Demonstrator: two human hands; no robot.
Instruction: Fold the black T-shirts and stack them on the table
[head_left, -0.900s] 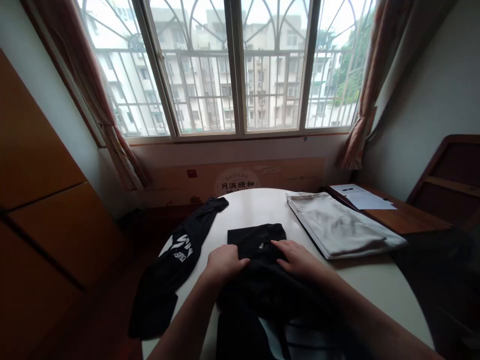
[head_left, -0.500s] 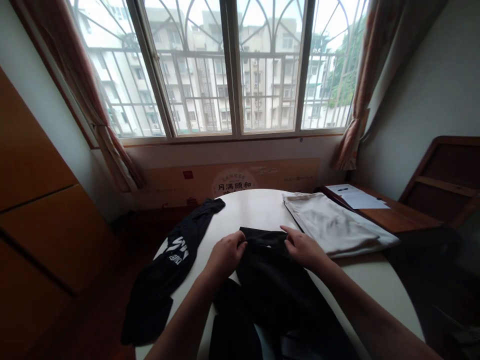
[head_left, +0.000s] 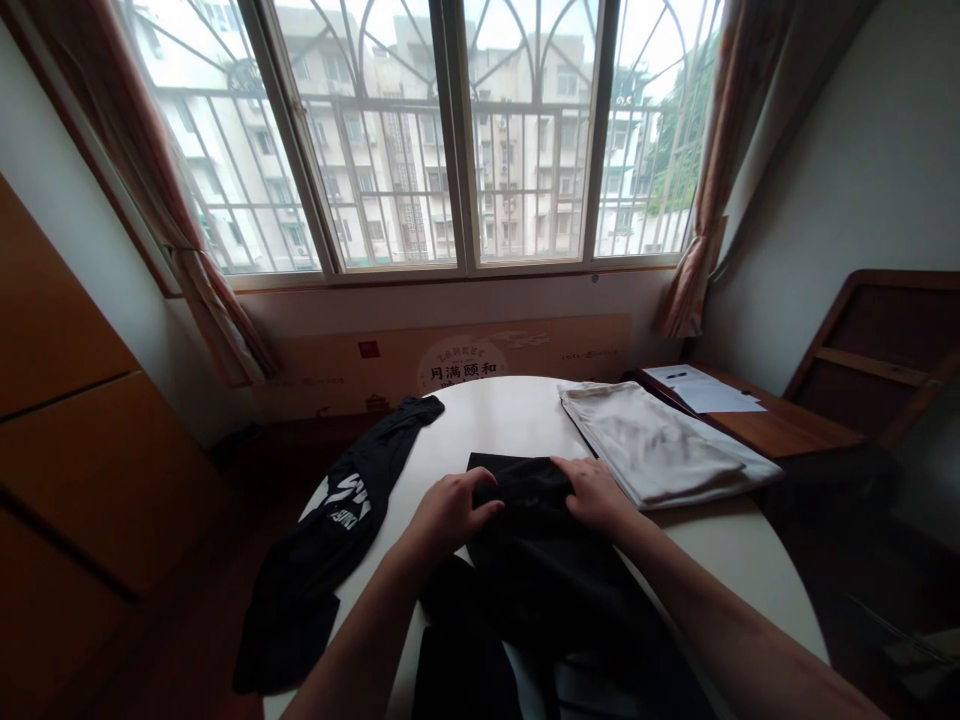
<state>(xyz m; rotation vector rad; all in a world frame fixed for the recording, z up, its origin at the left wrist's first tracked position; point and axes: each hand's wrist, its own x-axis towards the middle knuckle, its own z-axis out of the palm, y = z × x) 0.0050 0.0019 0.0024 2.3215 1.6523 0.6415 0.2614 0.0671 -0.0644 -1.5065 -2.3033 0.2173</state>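
A black garment [head_left: 547, 580] lies lengthwise on the white table [head_left: 495, 410], its straight far edge between my hands; its exact kind cannot be made out. At its far left corner is my left hand [head_left: 452, 510], open, with thumb and fingers apart over the cloth. My right hand [head_left: 598, 492] rests open on the far right corner, fingers stretched along the edge and thumb on the fabric. Left of my arms, another black garment with white lettering [head_left: 352, 500] hangs partly over the table edge. Folded white cloth [head_left: 660, 440] lies to the right of my right hand.
Beyond the table on the right, a brown wooden surface [head_left: 799, 420] carries white papers [head_left: 705, 390]. A long printed box [head_left: 345, 370] stands below the barred window [head_left: 525, 150]. An orange-brown cabinet [head_left: 90, 460] is at the left.
My left hand has loosened its pinch, its thumb now apart from the fingers. The right hand's raised index finger has come down onto the cloth's edge. The view has shifted slightly.
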